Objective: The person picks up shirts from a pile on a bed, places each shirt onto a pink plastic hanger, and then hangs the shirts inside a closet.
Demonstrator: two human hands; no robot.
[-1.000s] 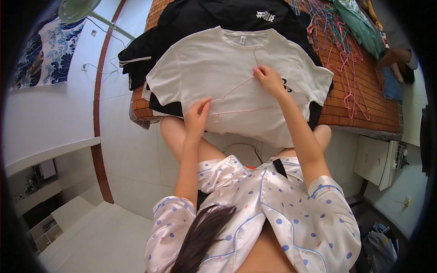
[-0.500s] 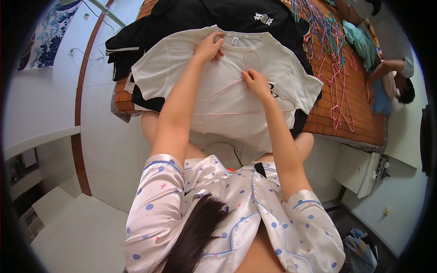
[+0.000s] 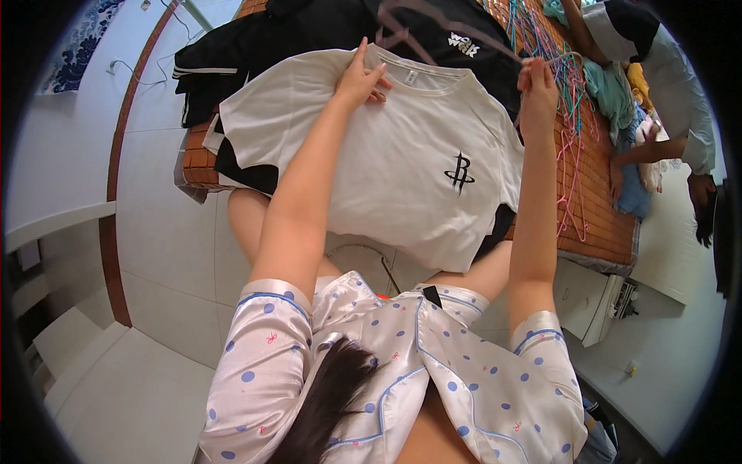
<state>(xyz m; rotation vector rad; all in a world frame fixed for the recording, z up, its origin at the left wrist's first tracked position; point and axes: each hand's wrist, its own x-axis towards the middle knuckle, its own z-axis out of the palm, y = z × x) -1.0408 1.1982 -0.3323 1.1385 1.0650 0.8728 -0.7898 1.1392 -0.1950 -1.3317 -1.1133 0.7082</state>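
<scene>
A white T-shirt (image 3: 402, 155) with a small black emblem lies spread in front of me, its neckline toward the far side. My left hand (image 3: 359, 83) rests at the left side of the collar, index finger stretched out and thumb apart from it. Off the shirt's right shoulder, my raised right hand (image 3: 536, 83) is closed round a pale pink hanger (image 3: 456, 29). Motion smears the hanger, which reaches left over the black clothing; its hook points to the right of my fingers.
Black garments (image 3: 309, 29) lie under and beyond the shirt on a brown slatted mat (image 3: 607, 232). Coloured hangers (image 3: 568, 151) lie heaped at the right. Beside folded clothes (image 3: 610, 97), another person's arm (image 3: 657, 151) rests at the mat's right edge.
My right hand has lifted the hanger off the shirt front and swung it up to the right, uncovering the emblem. My left hand stays at the collar. The other person has shifted.
</scene>
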